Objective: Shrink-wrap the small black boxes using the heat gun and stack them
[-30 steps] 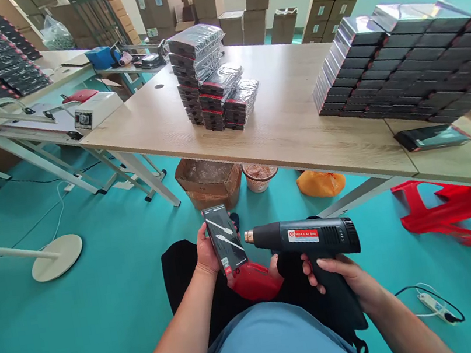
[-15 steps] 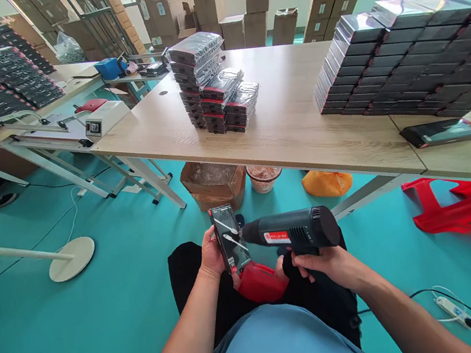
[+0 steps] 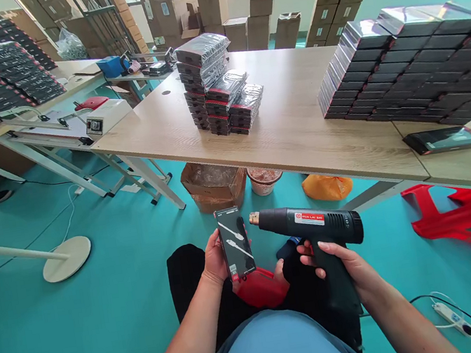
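A flat black box (image 3: 235,243) with a picture of a white cable is held upright in my left hand (image 3: 215,257), fingers and thumb at its edges. My right hand (image 3: 340,260) is wrapped round the handle of a dark heat gun (image 3: 308,223) with a red and white label. The gun's nozzle points left at the box, with a small gap between them. Beyond them, on the wooden table (image 3: 296,138), stand stacks of film-wrapped boxes (image 3: 208,86).
A large block of black boxes (image 3: 414,67) and one loose box (image 3: 445,140) are on the table's right. Below are a carton (image 3: 216,194), a basket (image 3: 264,183), an orange bag (image 3: 328,185), red stools (image 3: 458,217) and a power strip (image 3: 454,318).
The heat gun has moved right, away from the box, and its nozzle now shows clear of it. The box has shifted slightly right, with its printed face turned more to view.
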A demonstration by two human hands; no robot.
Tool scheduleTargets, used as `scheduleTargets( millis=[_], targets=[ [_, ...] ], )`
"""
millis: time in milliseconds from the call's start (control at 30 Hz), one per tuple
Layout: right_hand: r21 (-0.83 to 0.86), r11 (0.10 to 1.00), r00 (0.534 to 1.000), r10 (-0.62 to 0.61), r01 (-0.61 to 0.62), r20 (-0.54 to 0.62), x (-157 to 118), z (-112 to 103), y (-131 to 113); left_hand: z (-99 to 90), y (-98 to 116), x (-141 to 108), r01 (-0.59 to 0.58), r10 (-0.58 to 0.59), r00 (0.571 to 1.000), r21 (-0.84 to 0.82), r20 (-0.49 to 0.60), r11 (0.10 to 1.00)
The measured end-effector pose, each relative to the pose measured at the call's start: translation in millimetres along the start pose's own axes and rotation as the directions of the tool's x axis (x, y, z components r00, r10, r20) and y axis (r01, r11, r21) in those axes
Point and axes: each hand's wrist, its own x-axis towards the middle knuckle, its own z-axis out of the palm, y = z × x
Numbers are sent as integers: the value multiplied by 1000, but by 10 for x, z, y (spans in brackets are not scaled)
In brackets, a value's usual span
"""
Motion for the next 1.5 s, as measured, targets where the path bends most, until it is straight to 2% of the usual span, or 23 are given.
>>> scheduleTargets(
  millis=[167,367,433,500,533,600,667,767,800,833,867,967,1000,1033,1100,1167,1200,1300,1333,1400,1500],
  targets=[
    [67,997,998,47,-49,42,12,8,-87,34,-50,5,29,-29,1000,62,4,998],
    [18,999,997,49,-50,63,118,57,-147,32,-78,-29,71,-72,997,62,4,996],
    [-61,998,996,-4,10,90,126,111,-162,5,-88,-19,102,-101,995,63,-18,993],
    [-204,974,984,-59,93,168,97,168,-184,-21,-92,5,112,-108,992,75,-64,991],
    [-303,946,972,-48,119,229,73,195,-200,-29,-91,18,102,-95,991,79,-89,992],
    [-523,842,939,58,136,339,29,250,-242,-34,-83,40,63,-52,989,75,-135,995],
    [-651,741,925,113,165,363,14,318,-290,-28,-73,51,33,-22,987,67,-158,997],
    [-633,724,947,-86,272,309,42,456,-360,-20,-71,49,48,-37,988,71,-149,996],
    [-625,722,947,-136,296,292,48,502,-379,-20,-73,46,55,-44,989,74,-144,996],
    [-641,706,946,-137,301,293,44,541,-395,-22,-76,45,60,-48,988,73,-145,996],
    [-679,676,946,-81,284,315,31,571,-407,-25,-78,44,56,-46,987,68,-152,996],
    [-820,533,910,203,207,362,-45,588,-396,-44,-69,49,6,0,985,33,-173,999],
    [-838,508,907,230,198,353,-68,573,-376,-53,-61,50,-14,18,985,24,-171,1000],
    [-835,514,920,199,195,337,-85,553,-351,-64,-53,50,-31,33,985,19,-166,999],
    [-771,600,960,22,211,280,-103,504,-292,-87,-37,46,-67,69,985,17,-157,998],
    [-707,671,970,-82,223,228,-119,459,-237,-106,-24,40,-101,101,982,10,-159,995],
    [-706,678,972,-56,204,227,-130,440,-214,-111,-18,39,-111,111,982,8,-156,994],
    [-769,626,951,145,127,275,-166,397,-157,-105,-2,43,-110,112,986,19,-126,994],
    [-768,628,944,163,125,288,-167,388,-145,-99,2,44,-111,113,987,28,-118,993],
    [-687,709,957,62,158,284,-141,387,-136,-91,7,38,-106,111,987,48,-114,993],
    [-478,850,970,-136,220,203,-58,445,-171,-98,-8,7,-46,55,992,84,-113,995]
  ],
)
